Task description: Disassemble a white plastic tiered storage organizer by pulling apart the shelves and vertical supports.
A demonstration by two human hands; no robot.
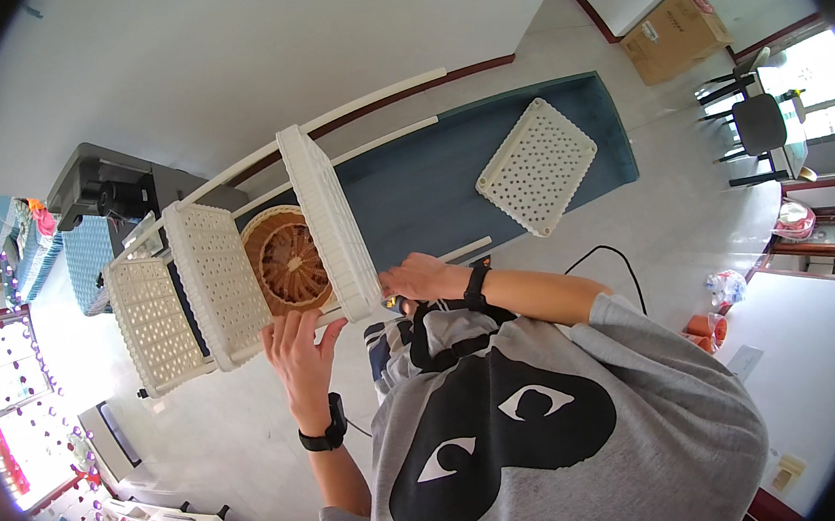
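Note:
A white plastic rack lies on its side, its slim poles running through three perforated shelf trays. My left hand (pixel 298 357) has its fingers over the rack's near pole (pixel 331 317), thumb apart, between the middle shelf tray (pixel 217 285) and the right-hand shelf tray (pixel 326 219). At the near corner of that right-hand tray, my right hand (pixel 426 278) curls its fingers against the edge; the fingertips are partly hidden. The left-hand shelf tray (pixel 154 321) sits at the rack's far end. A loose white perforated tray (pixel 537 169) rests on the blue-grey tabletop (pixel 401 192).
Behind the rack is a round wicker basket (pixel 289 263). The bare pole ends (pixel 420 81) stick out to the right, over the tabletop. A black cable (pixel 630 270) curves nearby. Farther off stand a cardboard box (pixel 674 37) and a dark chair (pixel 758 123).

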